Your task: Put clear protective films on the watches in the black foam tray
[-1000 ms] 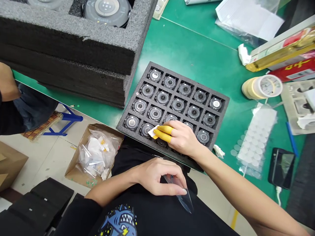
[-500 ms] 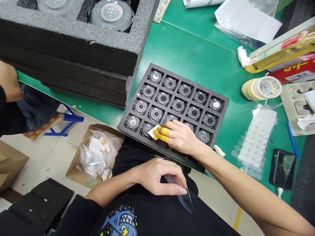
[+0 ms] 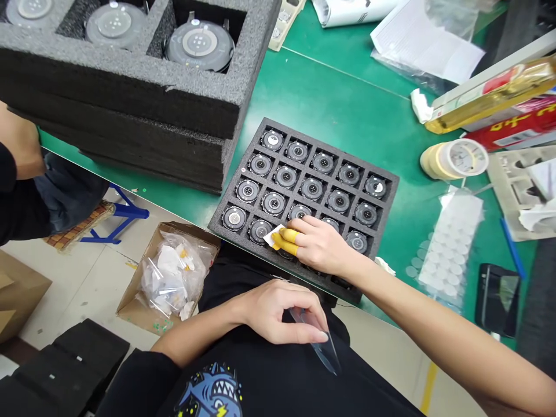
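My right hand (image 3: pixel 319 246), with yellow finger cots (image 3: pixel 287 240) on some fingers, pinches a small white wipe (image 3: pixel 273 236). The wipe meets the edge of a round watch back (image 3: pixel 260 230) in the near row of a grey foam tray (image 3: pixel 216 225). Several similar round, dark watch backs sit in the tray's square pockets; my right hand covers some of them. Closer to my body, my left hand (image 3: pixel 284 313) has its thumb and fingers closed on a curved piece of clear plastic film (image 3: pixel 325 350).
Left of the tray rises a stack of thick foam trays (image 3: pixel 174 110) holding watch backs. A carton (image 3: pixel 134 301) with a plastic bag of scraps stands below. Rightward lie a sheet of round stickers (image 3: pixel 452 243), a pale cup (image 3: pixel 454 159) and a black phone (image 3: pixel 497 298). Another person's arm (image 3: pixel 19 142) shows at left.
The view has shifted slightly, showing more of the foam stack's top. My right hand stays at the same watch back with the wipe, and my left hand still holds the film.
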Action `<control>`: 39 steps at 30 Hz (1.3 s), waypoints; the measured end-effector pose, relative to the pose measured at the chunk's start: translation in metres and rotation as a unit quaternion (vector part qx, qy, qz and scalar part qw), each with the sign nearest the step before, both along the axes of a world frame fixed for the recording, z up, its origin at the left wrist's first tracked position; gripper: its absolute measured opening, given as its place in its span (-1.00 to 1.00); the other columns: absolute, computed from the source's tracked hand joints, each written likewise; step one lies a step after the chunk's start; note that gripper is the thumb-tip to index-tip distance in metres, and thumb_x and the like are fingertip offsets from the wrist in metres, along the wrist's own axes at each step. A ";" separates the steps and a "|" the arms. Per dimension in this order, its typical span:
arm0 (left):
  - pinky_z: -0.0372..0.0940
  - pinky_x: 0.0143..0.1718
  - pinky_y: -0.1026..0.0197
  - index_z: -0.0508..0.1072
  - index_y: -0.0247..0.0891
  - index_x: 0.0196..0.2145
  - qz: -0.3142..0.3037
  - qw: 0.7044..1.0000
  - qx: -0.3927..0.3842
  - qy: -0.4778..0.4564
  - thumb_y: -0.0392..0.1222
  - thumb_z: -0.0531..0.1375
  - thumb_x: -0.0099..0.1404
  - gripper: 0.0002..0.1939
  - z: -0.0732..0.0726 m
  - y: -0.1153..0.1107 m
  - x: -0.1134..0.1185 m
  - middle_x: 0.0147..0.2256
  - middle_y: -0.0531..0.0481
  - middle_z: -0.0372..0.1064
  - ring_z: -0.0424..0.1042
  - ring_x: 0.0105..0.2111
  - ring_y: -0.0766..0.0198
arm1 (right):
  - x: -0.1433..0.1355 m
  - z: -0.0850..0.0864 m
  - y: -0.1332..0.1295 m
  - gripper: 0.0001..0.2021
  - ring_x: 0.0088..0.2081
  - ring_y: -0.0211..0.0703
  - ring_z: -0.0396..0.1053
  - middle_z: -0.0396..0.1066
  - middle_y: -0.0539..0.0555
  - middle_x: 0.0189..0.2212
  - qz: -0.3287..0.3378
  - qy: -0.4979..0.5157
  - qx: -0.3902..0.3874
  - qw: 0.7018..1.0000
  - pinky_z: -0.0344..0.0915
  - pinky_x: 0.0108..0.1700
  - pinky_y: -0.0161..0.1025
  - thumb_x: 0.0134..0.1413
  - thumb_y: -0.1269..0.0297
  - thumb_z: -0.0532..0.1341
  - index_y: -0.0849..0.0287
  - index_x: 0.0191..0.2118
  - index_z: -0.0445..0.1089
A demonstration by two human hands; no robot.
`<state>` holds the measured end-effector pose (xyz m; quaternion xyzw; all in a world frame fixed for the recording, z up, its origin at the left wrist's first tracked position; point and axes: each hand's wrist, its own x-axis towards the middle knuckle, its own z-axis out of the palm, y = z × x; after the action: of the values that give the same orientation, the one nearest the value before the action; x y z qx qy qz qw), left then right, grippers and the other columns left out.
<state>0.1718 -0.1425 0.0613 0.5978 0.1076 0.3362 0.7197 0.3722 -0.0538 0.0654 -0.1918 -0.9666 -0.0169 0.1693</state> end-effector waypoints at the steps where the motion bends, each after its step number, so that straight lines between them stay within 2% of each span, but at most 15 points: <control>1: 0.54 -0.28 0.26 0.57 -0.28 -0.30 0.000 1.000 0.002 -0.002 -0.10 0.36 0.44 -0.79 0.000 0.000 0.000 -0.33 -0.15 0.62 0.58 -0.37 0.23 | 0.000 0.001 0.001 -0.74 -0.20 -0.05 0.26 0.54 0.13 -0.27 0.007 -0.003 0.002 1.000 0.12 -0.23 -0.09 0.39 0.60 0.20 0.15 -0.22 0.59; 8: 0.54 -0.28 0.26 0.57 -0.29 -0.28 0.015 1.000 0.009 -0.008 -0.13 0.36 0.45 -0.81 -0.002 -0.002 -0.001 -0.33 -0.16 0.62 0.58 -0.38 0.23 | -0.008 0.000 -0.008 -0.71 -0.28 -0.06 0.19 0.36 0.09 -0.39 -0.063 0.047 0.003 0.997 0.12 -0.30 -0.11 0.35 0.61 0.16 0.18 -0.15 0.61; 18: 0.54 -0.28 0.26 0.57 -0.28 -0.29 -0.002 1.000 -0.007 -0.003 -0.11 0.36 0.44 -0.80 -0.001 -0.001 0.001 -0.33 -0.15 0.61 0.58 -0.38 0.24 | -0.010 0.003 -0.014 -0.65 -0.25 -0.05 0.17 0.36 0.11 -0.42 -0.027 0.021 0.004 0.999 0.06 -0.29 -0.11 0.40 0.60 0.15 0.17 -0.39 0.52; 21: 0.53 -0.28 0.26 0.57 -0.28 -0.29 0.001 1.000 -0.012 0.003 -0.10 0.36 0.44 -0.79 -0.002 -0.002 0.001 -0.33 -0.15 0.61 0.57 -0.37 0.24 | -0.013 0.002 -0.015 -0.68 -0.31 -0.09 0.18 0.34 0.07 -0.41 -0.063 0.070 -0.007 0.995 0.14 -0.31 -0.16 0.45 0.57 0.11 0.17 -0.25 0.56; 24: 0.53 -0.28 0.26 0.57 -0.29 -0.29 0.003 1.000 -0.011 0.006 -0.09 0.36 0.44 -0.79 -0.003 -0.004 -0.001 -0.32 -0.16 0.61 0.57 -0.37 0.24 | -0.016 -0.002 -0.014 -0.80 -0.33 -0.12 0.24 0.38 0.06 -0.34 -0.126 0.115 -0.061 0.983 0.20 -0.33 -0.20 0.47 0.49 0.17 0.20 -0.04 0.56; 26: 0.53 -0.28 0.26 0.57 -0.29 -0.29 0.005 1.000 -0.008 0.005 -0.10 0.36 0.44 -0.79 -0.003 -0.003 -0.002 -0.33 -0.16 0.61 0.56 -0.37 0.24 | -0.018 -0.004 -0.012 -0.81 -0.31 -0.12 0.27 0.41 0.08 -0.32 -0.140 0.116 -0.079 0.980 0.21 -0.34 -0.19 0.44 0.49 0.20 0.20 -0.01 0.56; 29: 0.53 -0.28 0.25 0.57 -0.28 -0.29 0.004 1.000 -0.013 0.006 -0.09 0.36 0.44 -0.79 -0.003 -0.003 -0.001 -0.32 -0.16 0.61 0.57 -0.37 0.23 | -0.021 -0.003 -0.010 -0.72 -0.29 -0.09 0.27 0.44 0.09 -0.32 -0.113 0.089 -0.057 0.988 0.20 -0.33 -0.17 0.35 0.59 0.17 0.19 -0.05 0.59; 32: 0.55 -0.27 0.23 0.56 -0.27 -0.29 -0.004 1.000 -0.022 0.016 -0.08 0.36 0.42 -0.79 -0.003 -0.002 -0.001 -0.32 -0.15 0.62 0.58 -0.36 0.21 | -0.022 0.002 -0.013 -0.71 -0.30 -0.08 0.27 0.43 0.10 -0.38 -0.078 0.053 -0.031 0.995 0.18 -0.35 -0.14 0.35 0.61 0.15 0.21 -0.14 0.61; 35: 0.56 -0.27 0.22 0.56 -0.26 -0.30 -0.008 1.000 -0.022 0.013 -0.07 0.36 0.42 -0.79 -0.004 -0.002 0.000 -0.33 -0.14 0.61 0.58 -0.37 0.21 | -0.021 0.005 -0.015 -0.73 -0.30 -0.09 0.32 0.47 0.10 -0.37 -0.074 0.046 -0.078 0.993 0.21 -0.35 -0.16 0.41 0.57 0.14 0.18 -0.12 0.59; 39: 0.55 -0.27 0.23 0.56 -0.27 -0.30 -0.004 1.000 -0.010 0.002 -0.09 0.36 0.43 -0.79 -0.003 -0.001 0.001 -0.33 -0.14 0.61 0.58 -0.37 0.23 | -0.030 0.004 -0.007 -0.79 -0.28 -0.12 0.42 0.51 0.11 -0.27 -0.148 0.133 -0.191 0.961 0.36 -0.27 -0.20 0.55 0.38 0.15 0.13 0.01 0.56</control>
<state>0.1729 -0.1431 0.0579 0.5915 0.1103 0.3311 0.7268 0.3417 -0.0605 0.0690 -0.3621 -0.8813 0.1689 0.2523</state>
